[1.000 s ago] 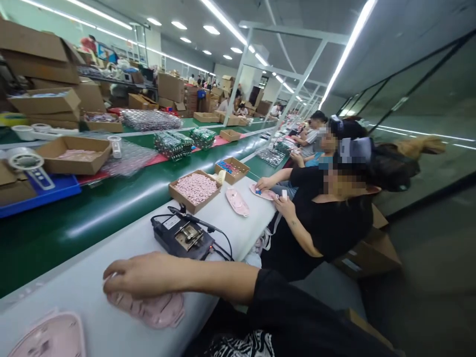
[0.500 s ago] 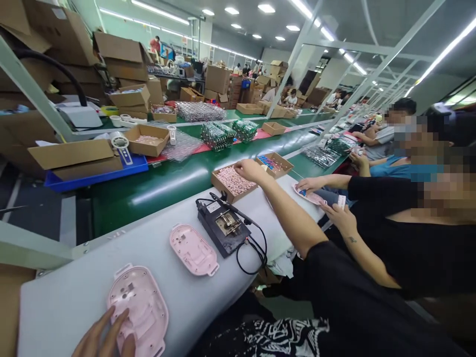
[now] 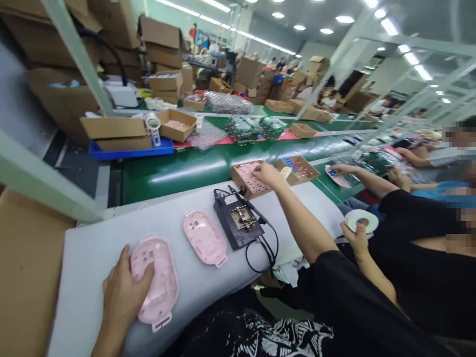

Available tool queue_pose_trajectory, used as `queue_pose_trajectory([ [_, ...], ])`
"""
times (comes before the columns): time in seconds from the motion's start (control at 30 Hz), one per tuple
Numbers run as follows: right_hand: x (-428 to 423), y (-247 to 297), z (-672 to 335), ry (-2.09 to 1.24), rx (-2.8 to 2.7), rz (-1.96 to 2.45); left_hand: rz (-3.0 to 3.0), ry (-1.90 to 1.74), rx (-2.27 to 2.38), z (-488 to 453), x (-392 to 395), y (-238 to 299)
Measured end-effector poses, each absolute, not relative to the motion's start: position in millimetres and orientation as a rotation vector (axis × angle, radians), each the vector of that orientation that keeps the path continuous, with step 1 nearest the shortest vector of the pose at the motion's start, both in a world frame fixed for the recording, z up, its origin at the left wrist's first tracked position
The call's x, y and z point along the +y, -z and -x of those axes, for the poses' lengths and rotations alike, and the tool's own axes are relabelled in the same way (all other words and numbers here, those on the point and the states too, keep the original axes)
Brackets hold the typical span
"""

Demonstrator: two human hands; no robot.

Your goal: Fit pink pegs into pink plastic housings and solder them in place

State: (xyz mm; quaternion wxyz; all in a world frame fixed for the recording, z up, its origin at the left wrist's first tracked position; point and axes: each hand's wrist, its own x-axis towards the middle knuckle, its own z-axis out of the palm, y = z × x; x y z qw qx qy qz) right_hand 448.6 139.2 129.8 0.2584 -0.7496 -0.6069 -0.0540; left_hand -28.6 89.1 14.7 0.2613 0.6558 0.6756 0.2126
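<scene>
My left hand (image 3: 124,285) grips the left edge of a pink plastic shell (image 3: 159,277), thumb over the inside and fingers along the rim. The shell lies hollow side up on the white work surface. A second pink shell (image 3: 204,238) lies to its right, apart from both hands. My right hand (image 3: 268,174) reaches into a cardboard box of small pink pieces (image 3: 247,173). Its fingers are bent together among the pieces, and what they pinch is too small to make out. Between shell and box stands a black electric screw feeder (image 3: 238,218) with a cable.
Beside the pink pieces sits a box of blue and red parts (image 3: 303,168). A green conveyor belt (image 3: 178,171) runs behind the work surface. At right, a co-worker's hand holds a roll of white tape (image 3: 366,218); their other hand touches a pink part (image 3: 339,179) on the belt.
My left hand has moved from lying over the near pink shell to gripping its left edge. My right hand stays at the box. The view has shifted, and the co-worker now holds a tape roll.
</scene>
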Motion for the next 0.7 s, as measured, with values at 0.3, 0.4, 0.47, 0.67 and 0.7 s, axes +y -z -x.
queue_pose_trajectory([
  [0.3,45,-93,-214,-0.854,-1.767,1.205,-1.518,-0.754,1.498,20,40,-17],
  [0.4,43,-55,-163,-0.970,-1.745,1.279,-1.513,-0.764,1.467,14,28,-23],
  [0.47,48,-39,-154,-0.963,-1.752,1.326,-1.532,-0.766,1.463,12,24,-26],
  [0.67,43,-32,-156,-0.904,-1.758,1.385,-1.623,-0.763,1.478,8,21,-32],
  [0.7,41,-33,-155,-0.887,-1.755,1.398,-1.638,-0.766,1.468,7,21,-33],
])
